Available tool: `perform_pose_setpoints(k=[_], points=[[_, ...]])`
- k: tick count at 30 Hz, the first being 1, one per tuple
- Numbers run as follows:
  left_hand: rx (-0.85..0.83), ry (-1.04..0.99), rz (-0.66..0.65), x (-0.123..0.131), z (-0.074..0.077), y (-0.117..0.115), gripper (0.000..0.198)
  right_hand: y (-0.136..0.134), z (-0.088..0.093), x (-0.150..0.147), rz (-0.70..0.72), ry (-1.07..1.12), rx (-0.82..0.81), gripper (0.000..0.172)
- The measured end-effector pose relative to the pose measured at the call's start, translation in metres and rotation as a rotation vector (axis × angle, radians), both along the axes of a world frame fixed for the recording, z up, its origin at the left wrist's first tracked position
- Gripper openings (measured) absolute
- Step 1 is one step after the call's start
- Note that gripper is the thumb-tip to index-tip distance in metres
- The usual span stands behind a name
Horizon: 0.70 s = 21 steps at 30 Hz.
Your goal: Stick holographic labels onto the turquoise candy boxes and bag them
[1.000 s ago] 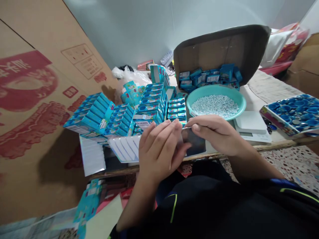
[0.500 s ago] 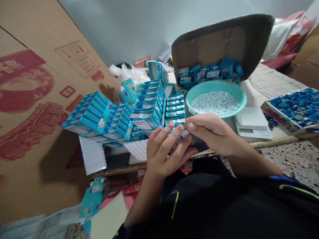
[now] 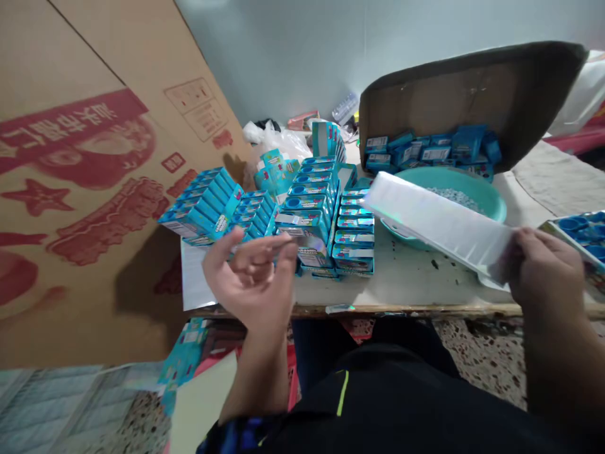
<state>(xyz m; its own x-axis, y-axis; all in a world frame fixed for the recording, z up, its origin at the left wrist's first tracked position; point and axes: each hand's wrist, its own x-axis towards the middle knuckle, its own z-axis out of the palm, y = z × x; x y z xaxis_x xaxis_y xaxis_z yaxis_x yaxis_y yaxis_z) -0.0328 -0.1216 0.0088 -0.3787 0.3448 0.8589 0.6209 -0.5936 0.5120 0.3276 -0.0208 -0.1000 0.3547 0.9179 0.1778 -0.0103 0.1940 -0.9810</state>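
My right hand (image 3: 548,265) grips one end of a long, shiny white sheet (image 3: 435,217), with faint marks along its lower edge, that slants over the teal basin (image 3: 494,202). My left hand (image 3: 258,271) is closed in a pinch on a small, thin translucent piece (image 3: 307,241) that looks like a sticker; motion blurs it. Just beyond it stand rows of blue printed boxes (image 3: 307,221). A shorter row of blue boxes (image 3: 353,239) with pale strips across their fronts is to the right. More blue boxes (image 3: 203,205) are stacked at the left.
Pale pellets (image 3: 456,197) lie in the basin. Behind it, an open cardboard carton (image 3: 425,101) holds loose blue packs. A tray of blue items (image 3: 583,236) is at the right. A large printed carton (image 3: 94,189) rises on the left. The table's worn front edge (image 3: 401,310) runs nearby.
My hands have moved apart from their earlier meeting place. The right now holds the white sheet out to the right; the left has gone left with the thin piece. The view has shifted left.
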Motion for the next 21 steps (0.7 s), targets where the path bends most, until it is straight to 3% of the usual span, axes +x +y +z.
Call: perform_pose_setpoints(k=[2, 5, 6, 7, 10, 14, 16, 18, 21], points=[[-0.043, -0.065, 0.056, -0.023, 0.011, 0.015, 0.06, 0.007, -0.026, 0.02, -0.24, -0.046, -0.119, 0.041], [-0.116, -0.147, 0.069, -0.056, 0.024, 0.036, 0.062, 0.013, -0.048, 0.035, -0.396, -0.368, -0.11, 0.022], [-0.153, -0.17, 0.061, -0.064, 0.027, 0.042, 0.062, 0.013, -0.049, 0.035, -0.421, -0.494, -0.028, 0.019], [-0.195, -0.189, 0.051, -0.07, 0.029, 0.046, 0.062, 0.013, -0.045, 0.03, -0.442, -0.608, 0.072, 0.03], [-0.304, -0.226, 0.009, -0.077, 0.035, 0.056, 0.058, 0.008, -0.01, -0.007, -0.412, -0.805, 0.394, 0.048], [-0.362, -0.267, -0.081, -0.072, 0.038, 0.062, 0.054, 0.004, 0.071, -0.098, 0.012, -0.625, 0.629, 0.027], [-0.343, -0.32, -0.126, -0.068, 0.037, 0.065, 0.051, 0.008, 0.108, -0.15, 0.313, -0.567, 0.689, 0.029], [-0.325, -0.371, -0.161, -0.065, 0.036, 0.067, 0.049, 0.016, 0.132, -0.196, 0.557, -0.521, 0.66, 0.033], [-0.301, -0.417, -0.196, -0.063, 0.036, 0.066, 0.048, 0.03, 0.148, -0.247, 0.765, -0.416, 0.557, 0.033]])
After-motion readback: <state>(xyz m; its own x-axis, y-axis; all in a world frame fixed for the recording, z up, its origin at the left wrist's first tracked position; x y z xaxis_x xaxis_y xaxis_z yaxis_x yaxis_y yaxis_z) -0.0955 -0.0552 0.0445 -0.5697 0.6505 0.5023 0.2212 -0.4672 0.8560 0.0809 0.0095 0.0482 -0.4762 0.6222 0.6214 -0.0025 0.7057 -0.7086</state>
